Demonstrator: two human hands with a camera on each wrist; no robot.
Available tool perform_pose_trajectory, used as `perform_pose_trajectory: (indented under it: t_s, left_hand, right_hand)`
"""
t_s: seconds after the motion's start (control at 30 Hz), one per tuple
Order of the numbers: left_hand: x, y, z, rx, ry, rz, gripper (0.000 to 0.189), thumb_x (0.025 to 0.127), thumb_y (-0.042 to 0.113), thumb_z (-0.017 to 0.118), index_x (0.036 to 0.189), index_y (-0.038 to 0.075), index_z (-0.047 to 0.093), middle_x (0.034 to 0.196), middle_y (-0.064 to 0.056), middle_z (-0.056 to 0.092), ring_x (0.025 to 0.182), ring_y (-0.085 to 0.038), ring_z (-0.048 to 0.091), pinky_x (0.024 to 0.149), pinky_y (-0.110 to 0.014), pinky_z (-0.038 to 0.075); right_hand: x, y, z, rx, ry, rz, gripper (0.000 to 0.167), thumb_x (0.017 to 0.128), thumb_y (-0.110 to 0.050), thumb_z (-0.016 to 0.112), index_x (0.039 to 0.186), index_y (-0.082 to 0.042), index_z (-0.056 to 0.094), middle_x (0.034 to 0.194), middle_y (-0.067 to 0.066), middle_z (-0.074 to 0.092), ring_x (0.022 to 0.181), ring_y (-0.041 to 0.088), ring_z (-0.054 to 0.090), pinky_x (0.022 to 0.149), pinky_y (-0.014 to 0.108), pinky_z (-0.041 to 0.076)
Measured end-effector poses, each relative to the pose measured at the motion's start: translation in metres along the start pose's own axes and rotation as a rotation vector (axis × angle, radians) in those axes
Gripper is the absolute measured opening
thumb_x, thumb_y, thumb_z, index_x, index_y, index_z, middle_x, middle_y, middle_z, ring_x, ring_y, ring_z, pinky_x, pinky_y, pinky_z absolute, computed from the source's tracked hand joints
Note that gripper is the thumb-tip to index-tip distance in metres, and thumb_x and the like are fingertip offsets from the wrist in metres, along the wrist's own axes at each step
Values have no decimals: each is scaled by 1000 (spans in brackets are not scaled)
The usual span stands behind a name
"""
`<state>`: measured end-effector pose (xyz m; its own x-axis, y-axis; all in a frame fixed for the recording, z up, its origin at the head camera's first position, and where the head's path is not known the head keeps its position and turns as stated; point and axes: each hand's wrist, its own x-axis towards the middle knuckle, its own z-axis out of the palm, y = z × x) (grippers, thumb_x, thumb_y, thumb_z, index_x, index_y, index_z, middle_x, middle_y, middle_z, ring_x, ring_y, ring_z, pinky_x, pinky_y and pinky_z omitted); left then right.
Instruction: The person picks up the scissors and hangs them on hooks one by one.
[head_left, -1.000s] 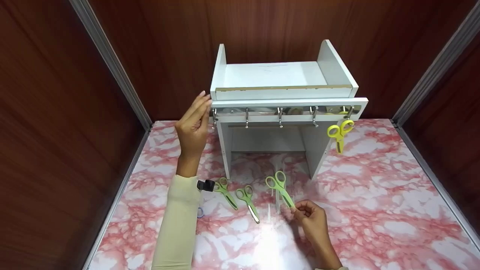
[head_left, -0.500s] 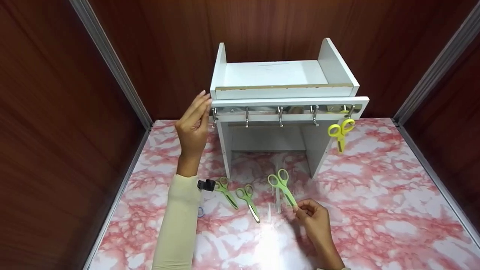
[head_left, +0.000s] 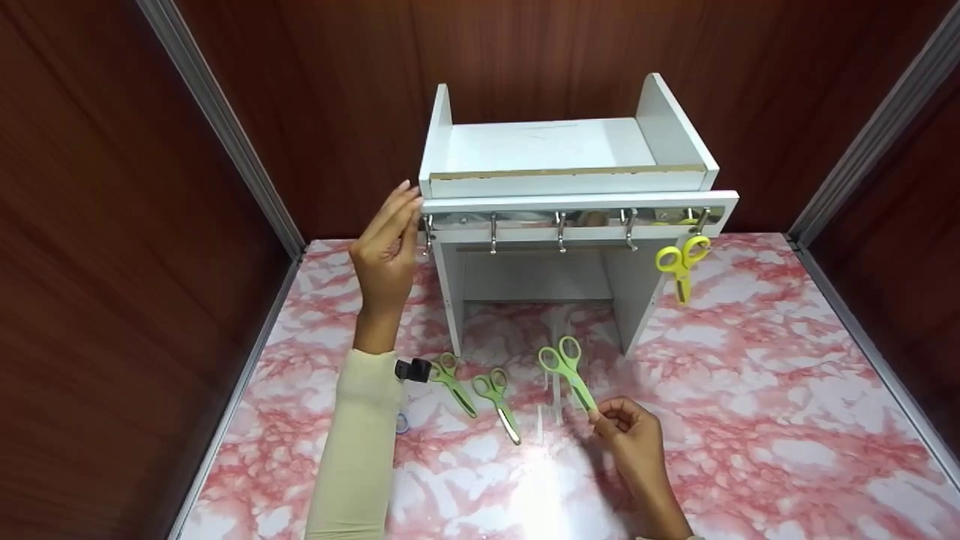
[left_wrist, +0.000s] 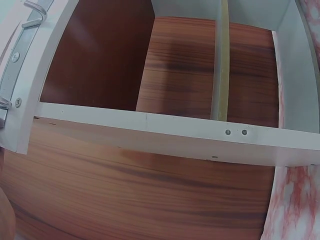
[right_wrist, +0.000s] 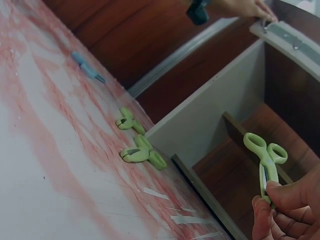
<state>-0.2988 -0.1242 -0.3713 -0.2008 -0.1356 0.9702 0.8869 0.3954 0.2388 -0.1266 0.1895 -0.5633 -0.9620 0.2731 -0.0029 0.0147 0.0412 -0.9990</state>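
With thumb and fingers my right hand (head_left: 631,439) pinches green scissors (head_left: 576,384) by the blade end. Their two handle loops point away, towards the white shelf unit (head_left: 570,184). My left hand (head_left: 386,259) is raised, its extended fingers touching the left end of the hook rail (head_left: 525,201) on the unit's front. Yellow scissors (head_left: 681,271) hang by one loop from the rightmost hook. Two more green scissors (head_left: 454,390) (head_left: 501,409) lie on the marbled table between my arms. In the right wrist view, the held pair (right_wrist: 267,162) appears in front of the unit's lower opening.
Blue scissors (right_wrist: 89,69) lie on the table, mostly hidden by my left sleeve in the head view. Other metal hooks (head_left: 561,234) stick out along the rail. Strips of clear tape (head_left: 556,397) mark the table (head_left: 750,390). Brown panels (head_left: 862,112) enclose it.
My right hand has shifted slightly to the right, taking the green scissors with it. The left hand stays at the rail's end.
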Motion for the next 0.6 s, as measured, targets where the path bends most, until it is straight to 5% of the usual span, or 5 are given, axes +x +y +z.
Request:
perform_pose_trajectory:
  t_s: [0.6]
  left_hand:
    - [-2, -3, 1, 2, 10, -15, 20, 85, -15, 73, 102, -6, 77, 112, -18, 74, 114, -37, 68, 99, -38, 56]
  right_hand:
    - [-2, 3, -2, 5, 11, 32, 12, 88, 6, 74, 92, 11, 64, 81, 17, 69, 66, 17, 66, 62, 27, 59]
